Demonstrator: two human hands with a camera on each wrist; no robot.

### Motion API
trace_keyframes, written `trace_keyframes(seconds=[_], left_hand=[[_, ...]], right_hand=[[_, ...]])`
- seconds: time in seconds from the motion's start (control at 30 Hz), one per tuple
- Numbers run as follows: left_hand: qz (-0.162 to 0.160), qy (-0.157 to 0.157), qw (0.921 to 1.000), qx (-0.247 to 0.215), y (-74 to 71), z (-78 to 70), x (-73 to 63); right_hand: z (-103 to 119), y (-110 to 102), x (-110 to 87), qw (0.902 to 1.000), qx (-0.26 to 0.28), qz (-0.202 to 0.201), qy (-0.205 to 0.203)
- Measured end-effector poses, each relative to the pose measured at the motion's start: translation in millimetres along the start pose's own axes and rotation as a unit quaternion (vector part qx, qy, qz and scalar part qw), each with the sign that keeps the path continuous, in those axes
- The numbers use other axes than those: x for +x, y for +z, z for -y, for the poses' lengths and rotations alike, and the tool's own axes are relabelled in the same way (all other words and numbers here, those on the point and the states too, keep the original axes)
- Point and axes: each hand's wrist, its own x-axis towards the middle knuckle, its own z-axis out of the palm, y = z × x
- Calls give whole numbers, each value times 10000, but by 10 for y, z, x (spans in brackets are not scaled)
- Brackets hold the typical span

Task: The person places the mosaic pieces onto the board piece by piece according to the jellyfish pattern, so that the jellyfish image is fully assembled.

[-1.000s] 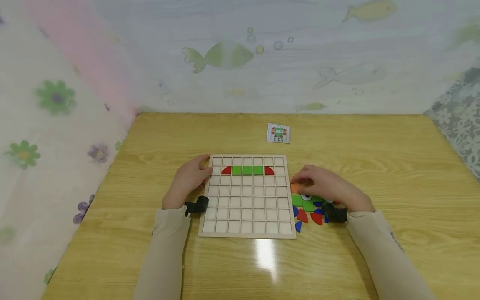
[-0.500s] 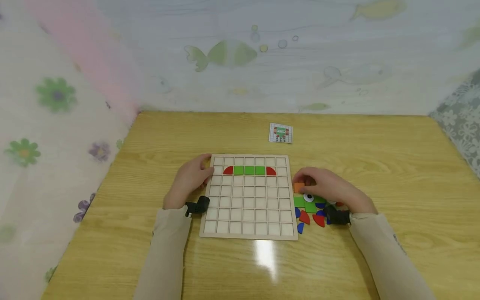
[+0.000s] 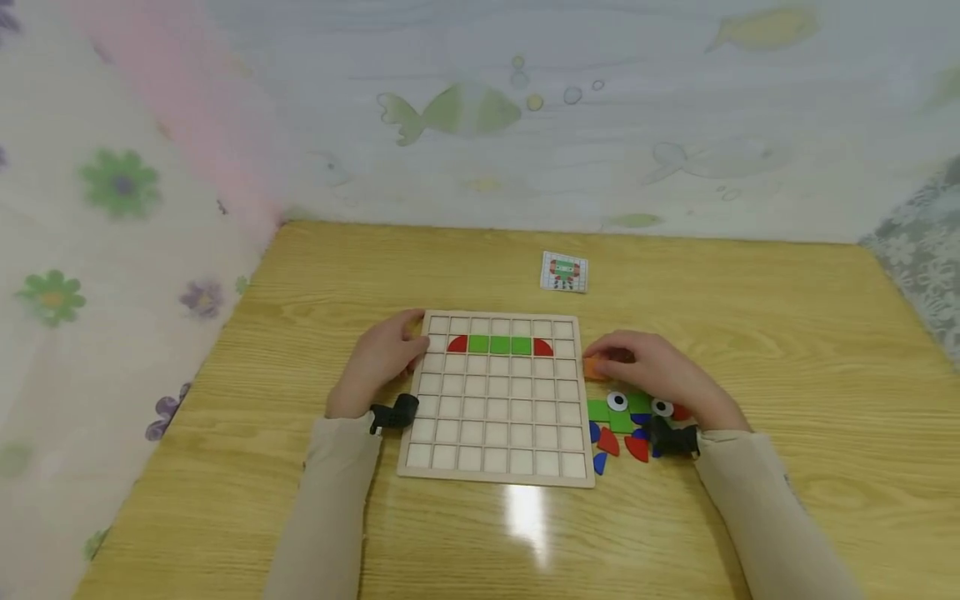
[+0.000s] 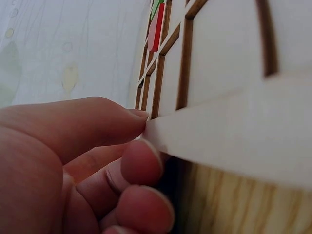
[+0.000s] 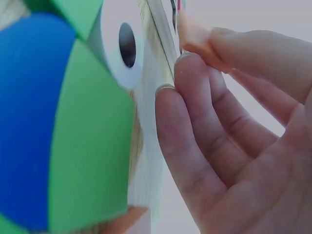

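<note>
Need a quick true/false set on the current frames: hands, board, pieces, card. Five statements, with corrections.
1. The right hand pinches an orange tile. True.
2. The left hand is clear of the wooden grid board. False: the left hand holds the wooden grid board at its left edge.
3. Three green squares sit in a row between two red quarter-circles. True.
4. The picture card lies on the wooden grid board. False: the picture card lies on the table, beyond the far edge.
5. Two white eye discs lie among the loose pieces. True.
</note>
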Motion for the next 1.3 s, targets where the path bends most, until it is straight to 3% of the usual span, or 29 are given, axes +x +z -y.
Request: trace_keyframes(seconds=[0.3,0.8,1.07,1.3], left_hand=[[88,-2,10000,24,-13,-13,-9],[110,60,9999,61,-15,-3,7],[116,-9,9999,-12,-31,-24,-11],[65,-4,10000,-8,-19,-19,-7]], right_hand=[[67,53,73,9997,-152,-204,-54],[180,120,191,9998,-18,-182,-57],[280,155,229,9996,1,-64,-276],[387,209,302,9997,-17,96,-233]])
